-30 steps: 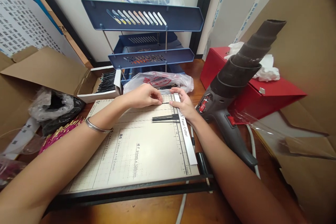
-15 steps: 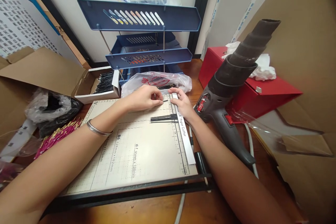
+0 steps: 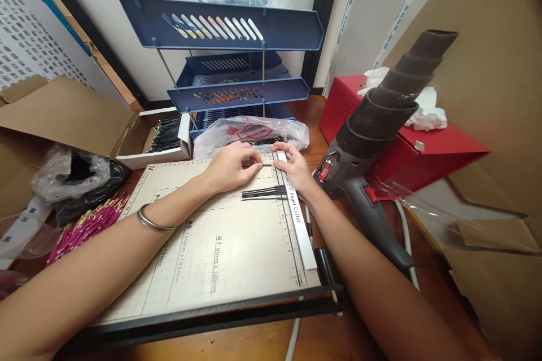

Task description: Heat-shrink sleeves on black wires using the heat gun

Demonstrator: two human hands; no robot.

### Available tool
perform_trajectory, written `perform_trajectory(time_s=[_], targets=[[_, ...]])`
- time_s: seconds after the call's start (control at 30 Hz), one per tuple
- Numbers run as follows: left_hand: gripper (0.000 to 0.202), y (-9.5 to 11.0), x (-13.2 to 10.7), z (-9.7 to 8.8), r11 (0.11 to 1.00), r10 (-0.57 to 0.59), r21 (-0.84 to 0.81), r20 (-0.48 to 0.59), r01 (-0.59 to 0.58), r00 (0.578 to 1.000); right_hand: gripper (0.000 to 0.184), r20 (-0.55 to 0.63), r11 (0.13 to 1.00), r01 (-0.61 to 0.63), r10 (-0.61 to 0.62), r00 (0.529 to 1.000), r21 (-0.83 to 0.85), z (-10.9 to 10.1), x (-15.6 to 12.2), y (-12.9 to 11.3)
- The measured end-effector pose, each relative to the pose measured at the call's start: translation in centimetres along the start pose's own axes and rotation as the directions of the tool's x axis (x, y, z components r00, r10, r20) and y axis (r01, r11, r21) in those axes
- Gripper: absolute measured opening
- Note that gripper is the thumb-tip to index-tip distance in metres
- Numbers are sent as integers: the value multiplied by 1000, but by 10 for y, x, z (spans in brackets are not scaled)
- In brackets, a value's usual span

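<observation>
A beige paper cutter board with printed grid lines lies in front of me. My left hand pinches a thin black strand at the board's far end. Facing it, my right hand rests on the white ruler strip and pinches the strand's other end. A small bundle of black strands lies on the board just below both hands. A silver bangle sits on my left wrist.
A grey heat gun stands at the right beside a red box. A blue tiered tray rack and a plastic bag are behind the board. A box of black strands, pink-tipped pieces and cardboard lie left.
Both hands stay pinched together at the board's far end with only slight finger shifts. The view has drifted a little.
</observation>
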State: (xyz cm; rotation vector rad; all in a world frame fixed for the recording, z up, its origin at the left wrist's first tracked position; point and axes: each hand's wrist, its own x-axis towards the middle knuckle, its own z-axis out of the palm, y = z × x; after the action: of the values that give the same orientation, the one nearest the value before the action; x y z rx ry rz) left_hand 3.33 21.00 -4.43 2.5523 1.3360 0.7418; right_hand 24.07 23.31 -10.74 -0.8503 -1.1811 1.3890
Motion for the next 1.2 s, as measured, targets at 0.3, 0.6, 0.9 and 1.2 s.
perform_trajectory(time_s=[0.3, 0.6, 0.9, 1.2], targets=[[20, 3, 1, -1, 998, -60, -29, 12, 61, 998, 62, 16, 999, -34, 34, 999, 4, 0, -3, -2], [19, 4, 2, -3, 983, -86, -157, 78, 97, 993, 62, 36, 999, -51, 51, 998, 16, -1, -5, -7], [17, 5, 2, -2, 983, -89, -159, 58, 97, 994, 54, 21, 999, -49, 49, 999, 16, -2, -7, -7], [16, 7, 2, -1, 988, -95, -121, 28, 97, 995, 45, -28, 996, -85, 85, 996, 2, 1, -5, -9]])
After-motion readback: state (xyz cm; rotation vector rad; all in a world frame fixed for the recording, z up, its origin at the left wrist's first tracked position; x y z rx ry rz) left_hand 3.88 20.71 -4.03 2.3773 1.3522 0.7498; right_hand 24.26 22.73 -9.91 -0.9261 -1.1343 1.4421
